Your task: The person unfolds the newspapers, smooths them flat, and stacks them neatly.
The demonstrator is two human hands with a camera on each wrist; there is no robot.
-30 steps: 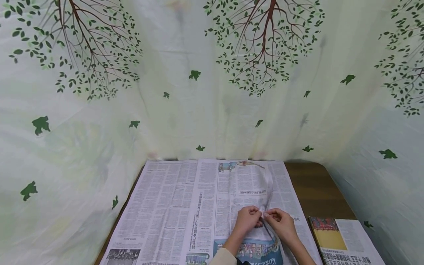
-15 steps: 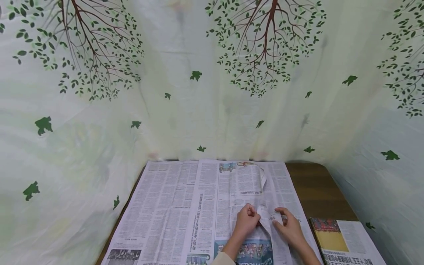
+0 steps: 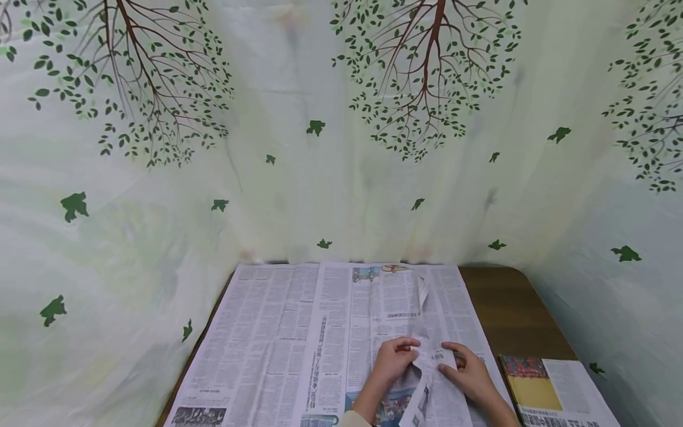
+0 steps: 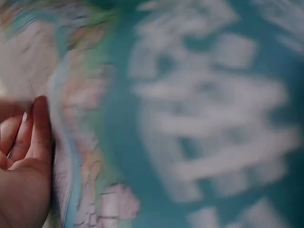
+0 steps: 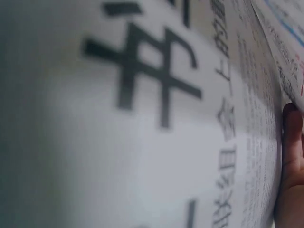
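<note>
Pinching the top newspaper sheet (image 3: 358,332) beside a ragged edge with left hand (image 3: 393,360), fingers curling in, thumb pressing toward forefinger. Curling thumb and forefinger of right hand (image 3: 468,372) about the paper strip (image 3: 445,394) alongside, seemingly gripping its edge; not making out how firmly, with only part of the hand showing in the right wrist view beside big black print (image 5: 156,71). Getting mostly blurred blue print (image 4: 118,166) in the left wrist view, right next to the fingers. Judging the step as tearing the sheet lengthwise: apparently running the split between both hands, with a curled edge (image 3: 423,293) lifting beyond and a loose flap (image 3: 413,409) folding toward the near side. Looking partway done; not seeing where the tear ends. Next, likely calling for a fresh pinch on both sides of the split, close to the tear's end, then pulling apart evenly; risking a sideways drift if jerking. Farther out, finding more newspaper (image 3: 267,332) lying flat left of the sheet, covering much of the brown table (image 3: 512,302). Seeing another newspaper (image 3: 565,379) on the table's near right side, and behind everything a cloth (image 3: 299,201) bearing printed trees and leaves.
</note>
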